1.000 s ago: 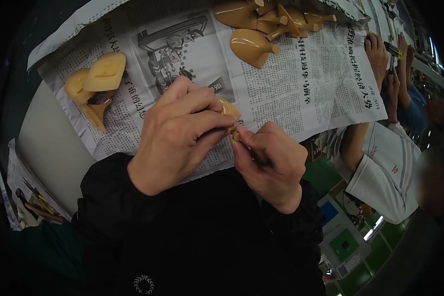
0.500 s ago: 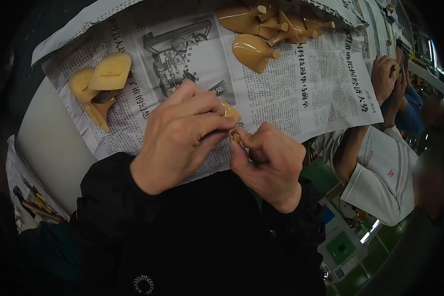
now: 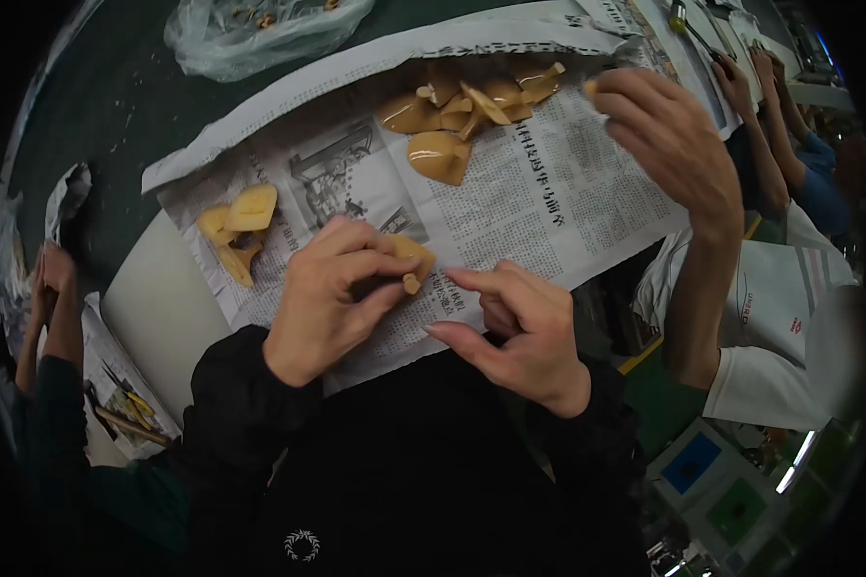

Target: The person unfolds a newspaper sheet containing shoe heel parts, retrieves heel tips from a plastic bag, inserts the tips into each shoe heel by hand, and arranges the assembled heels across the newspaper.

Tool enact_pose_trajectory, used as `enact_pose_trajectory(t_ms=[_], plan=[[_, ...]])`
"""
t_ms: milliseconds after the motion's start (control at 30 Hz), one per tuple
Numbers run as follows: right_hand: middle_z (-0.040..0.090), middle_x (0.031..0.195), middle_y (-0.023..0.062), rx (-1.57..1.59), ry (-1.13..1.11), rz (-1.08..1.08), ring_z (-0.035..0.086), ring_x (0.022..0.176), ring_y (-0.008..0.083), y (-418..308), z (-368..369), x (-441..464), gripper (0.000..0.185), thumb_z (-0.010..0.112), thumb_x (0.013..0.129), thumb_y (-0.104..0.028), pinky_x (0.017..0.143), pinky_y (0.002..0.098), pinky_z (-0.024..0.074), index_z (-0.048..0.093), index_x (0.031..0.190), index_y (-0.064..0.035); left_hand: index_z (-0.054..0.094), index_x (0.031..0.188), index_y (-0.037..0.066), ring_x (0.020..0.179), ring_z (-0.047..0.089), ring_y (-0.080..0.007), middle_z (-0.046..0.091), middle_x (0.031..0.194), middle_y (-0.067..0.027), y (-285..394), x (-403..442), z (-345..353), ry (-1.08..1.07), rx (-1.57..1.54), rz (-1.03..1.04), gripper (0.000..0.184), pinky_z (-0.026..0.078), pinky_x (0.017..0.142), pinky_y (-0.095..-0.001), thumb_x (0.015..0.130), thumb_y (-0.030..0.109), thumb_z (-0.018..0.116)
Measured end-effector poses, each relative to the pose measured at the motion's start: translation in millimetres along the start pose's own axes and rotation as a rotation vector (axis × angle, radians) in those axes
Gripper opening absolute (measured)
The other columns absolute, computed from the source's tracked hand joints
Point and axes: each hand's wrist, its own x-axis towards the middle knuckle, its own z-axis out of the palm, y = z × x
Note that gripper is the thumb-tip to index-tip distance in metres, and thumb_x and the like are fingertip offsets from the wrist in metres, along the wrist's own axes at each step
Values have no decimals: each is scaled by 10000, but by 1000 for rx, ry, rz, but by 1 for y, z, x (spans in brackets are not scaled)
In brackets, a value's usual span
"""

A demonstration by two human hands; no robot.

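My left hand (image 3: pixel 335 293) is closed on a glossy tan shoe heel (image 3: pixel 409 252), pinching it between thumb and fingers. The narrow end of its stem points towards me, and part of the heel is hidden by the fingers. To its right, my right hand (image 3: pixel 524 332) is open, thumb and index finger apart with nothing visible between them. Beyond my hands, several glossy shoe heels (image 3: pixel 440 157) lie in a heap on the newspaper (image 3: pixel 587 226). Farther left rests a small group of paler heels (image 3: pixel 252 208), one with a slot in its flat face.
From the right, another person's hand (image 3: pixel 664 125) reaches over the newspaper, holding a small tan piece (image 3: pixel 590 88). A clear plastic bag (image 3: pixel 260 38) with small brown pieces lies at the back. At left, another person's hands (image 3: pixel 56 269) show above pliers and tools (image 3: pixel 130 409).
My right hand has drawn away from the heel and opened. My left hand still holds it. A co-worker's hand has come in over the newspaper from the right. The view has shifted.
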Motion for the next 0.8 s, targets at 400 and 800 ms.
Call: enact_pose_trajectory(t_ms=[400, 800], plan=[[586, 869, 46, 1370, -250, 723, 518, 660, 75, 57, 14, -111, 393, 402, 1028, -59, 538, 185, 390, 466, 1413, -13, 713, 957, -59, 795, 689, -162, 664, 885, -85, 85, 247, -4, -168, -109, 269, 171, 558, 720, -254, 813, 25, 750], [620, 896, 119, 1490, -120, 793, 569, 636, 75, 43, -15, -135, 408, 344, 1074, -150, 507, 175, 431, 391, 1442, 19, 736, 1008, -25, 727, 650, -155, 719, 830, -97, 19, 404, 159, -347, 178, 44, 354, 510, 684, -280, 695, 106, 837]])
